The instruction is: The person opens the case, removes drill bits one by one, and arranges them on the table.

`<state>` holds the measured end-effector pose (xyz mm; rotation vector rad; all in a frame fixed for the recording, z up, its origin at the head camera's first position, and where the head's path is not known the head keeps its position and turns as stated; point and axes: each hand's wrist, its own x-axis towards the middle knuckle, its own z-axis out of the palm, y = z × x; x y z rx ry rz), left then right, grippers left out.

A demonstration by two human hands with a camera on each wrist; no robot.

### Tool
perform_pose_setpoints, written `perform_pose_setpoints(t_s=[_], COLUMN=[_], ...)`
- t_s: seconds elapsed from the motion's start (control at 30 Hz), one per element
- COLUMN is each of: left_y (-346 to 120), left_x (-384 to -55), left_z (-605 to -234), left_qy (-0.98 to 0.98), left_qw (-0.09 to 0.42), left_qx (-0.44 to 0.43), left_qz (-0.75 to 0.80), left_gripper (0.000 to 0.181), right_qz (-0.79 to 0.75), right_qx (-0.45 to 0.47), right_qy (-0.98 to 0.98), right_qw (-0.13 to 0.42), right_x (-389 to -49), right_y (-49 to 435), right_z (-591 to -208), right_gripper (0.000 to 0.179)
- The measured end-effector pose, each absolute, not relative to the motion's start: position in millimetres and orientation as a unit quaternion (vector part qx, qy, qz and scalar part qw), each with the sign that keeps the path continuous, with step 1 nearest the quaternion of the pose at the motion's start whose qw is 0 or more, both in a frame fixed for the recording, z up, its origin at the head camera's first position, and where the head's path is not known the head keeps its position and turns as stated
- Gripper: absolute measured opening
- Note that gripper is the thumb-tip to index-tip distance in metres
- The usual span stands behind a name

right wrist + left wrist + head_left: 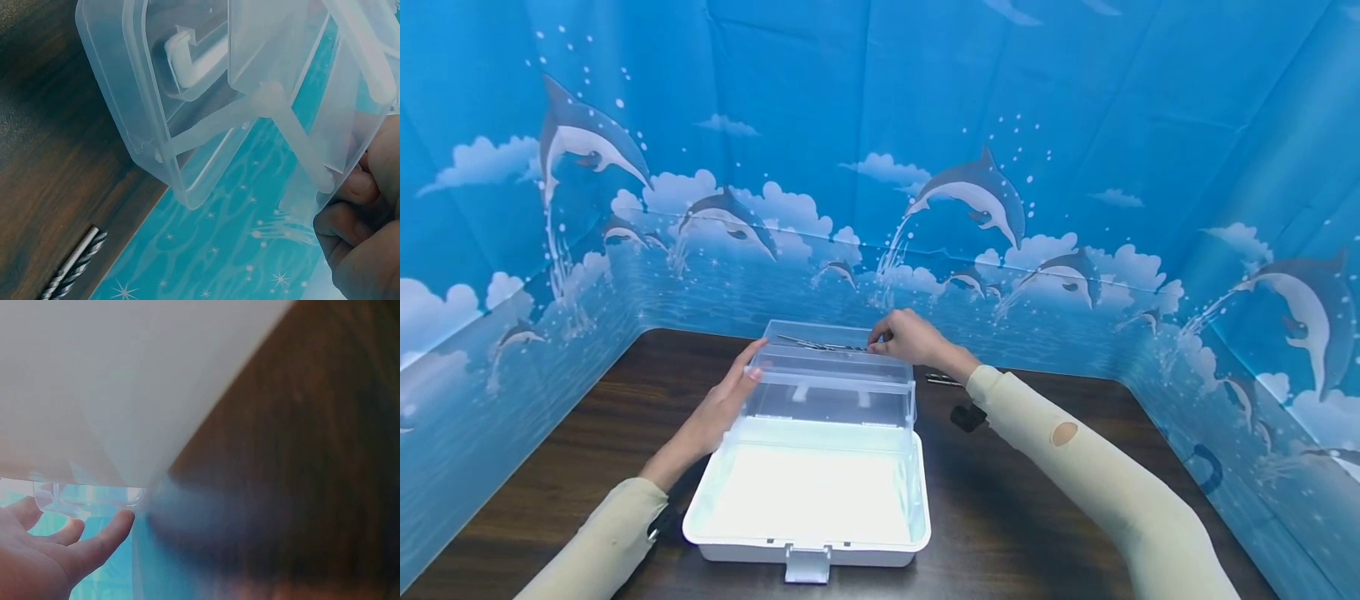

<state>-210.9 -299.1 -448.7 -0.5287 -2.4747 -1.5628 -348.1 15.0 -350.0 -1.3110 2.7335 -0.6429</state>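
Note:
A white storage box [696, 525] with a translucent fold-out upper section stands open on the table. Thin metal drill bits [820, 344] lie across the raised clear tray [831, 362]. My right hand [913, 337] has its fingers curled at the tray's right end and pinches the bits' near ends. In the right wrist view the curled fingers [359, 225] are at the tray's edge, hiding the bits. My left hand [722, 408] reaches along the left side, fingers extended against the tray. From the left wrist, those fingers [103, 547] appear spread beside the clear plastic.
More drill bits [72, 265] lie on the dark wooden table [1022, 508], to the right of the box. A latch [807, 565] hangs down at the box's front. Behind and on both sides hangs a blue dolphin-print curtain [820, 100].

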Motion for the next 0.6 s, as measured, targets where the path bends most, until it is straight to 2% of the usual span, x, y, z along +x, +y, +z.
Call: perform_pose_setpoints(t_s=[0.6], left_y=[-299.2], left_x=[-210.8], left_z=[-448.5], left_qy=[-0.831], left_qw=[0.084], left_qx=[-0.178], left_qz=[-0.52], left_gripper=[0.057], right_qz=[-0.245], right_qx=[-0.409], right_qy=[0.878], right_qw=[0.026], right_x=[-348.9], right_y=[20.1], right_z=[-352.0], right_gripper=[0.018])
